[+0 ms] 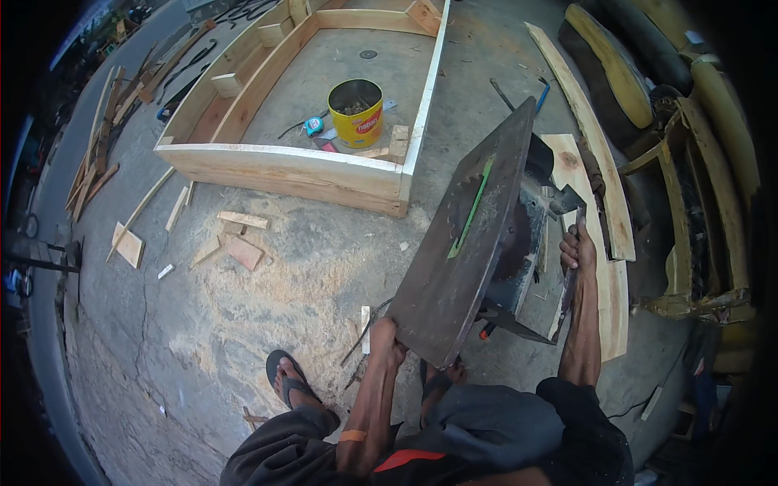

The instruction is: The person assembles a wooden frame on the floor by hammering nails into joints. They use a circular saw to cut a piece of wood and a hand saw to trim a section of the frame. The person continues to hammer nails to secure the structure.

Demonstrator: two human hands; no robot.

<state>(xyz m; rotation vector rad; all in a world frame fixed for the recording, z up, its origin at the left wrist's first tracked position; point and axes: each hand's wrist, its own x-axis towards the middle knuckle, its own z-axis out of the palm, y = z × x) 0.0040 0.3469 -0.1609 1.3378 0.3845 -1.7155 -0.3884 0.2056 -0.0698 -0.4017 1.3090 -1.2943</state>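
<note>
The person tilts a dark, rusty metal table-saw top (466, 243), a flat plate with a toothed circular blade and a green slot guard, up on edge over the concrete floor (324, 267); it lies just right of the picture's centre. The left hand (387, 336) has its grip pinched on the plate's lower corner at about 7 o'clock from the plate's middle. The right hand (577, 251), at 3 o'clock, wraps its fingers around what seems to be a leg or frame bar of the saw's underside, though the shadow there makes this uncertain. Pale curved wooden planks (604, 243) lie beneath and beside that hand. At 11 o'clock stands a large open wooden box frame (308, 174), with a yellow metal can (356, 113) inside it. Small wood offcuts (235, 243) and sawdust are scattered at 9 o'clock. A sandalled foot (290, 381) stands at 7 o'clock.
</note>
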